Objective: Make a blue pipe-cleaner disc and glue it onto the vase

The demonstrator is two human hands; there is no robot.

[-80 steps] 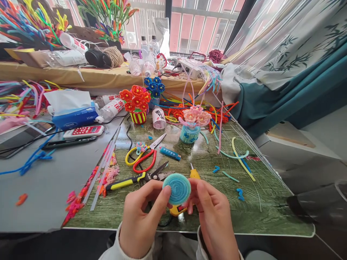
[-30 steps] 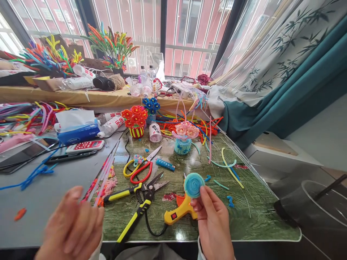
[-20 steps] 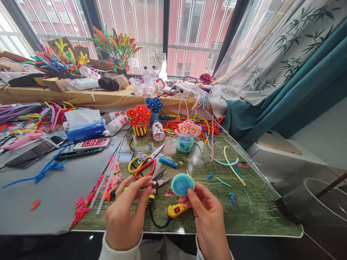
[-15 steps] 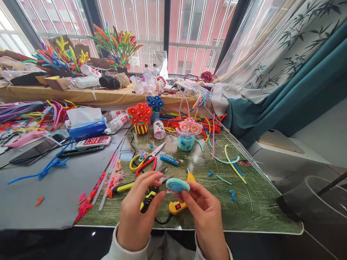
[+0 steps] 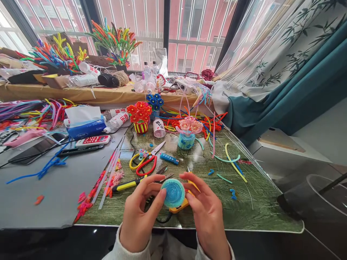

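A round, coiled blue pipe-cleaner disc [image 5: 173, 193] with a paler turquoise rim is held up over the table, its spiral face turned toward me. My left hand [image 5: 142, 209] pinches its left edge, the thumb lying on the face and the fingers behind. At the opposite edge, my right hand [image 5: 204, 206] has its thumb and bent fingers against the rim, the index finger raised. Behind and below the disc lies a yellow hot glue gun [image 5: 180, 207], partly covered. Yellow-and-black handled pliers [image 5: 127, 185] rest beyond my left hand, partly hidden.
Scissors [image 5: 146, 160] and a blue lighter [image 5: 169, 159] lie farther back. Behind them stand a pink flower in a turquoise pot [image 5: 186, 141], a red flower pot [image 5: 141, 127] and a small bottle [image 5: 158, 128]. Pipe-cleaner pieces [image 5: 234, 164] are scattered at right; a tissue pack [image 5: 86, 128] sits left.
The disc has tipped from nearly edge-on to facing me and shifted slightly left and down. My left hand, apart from it before, has closed on its left edge.
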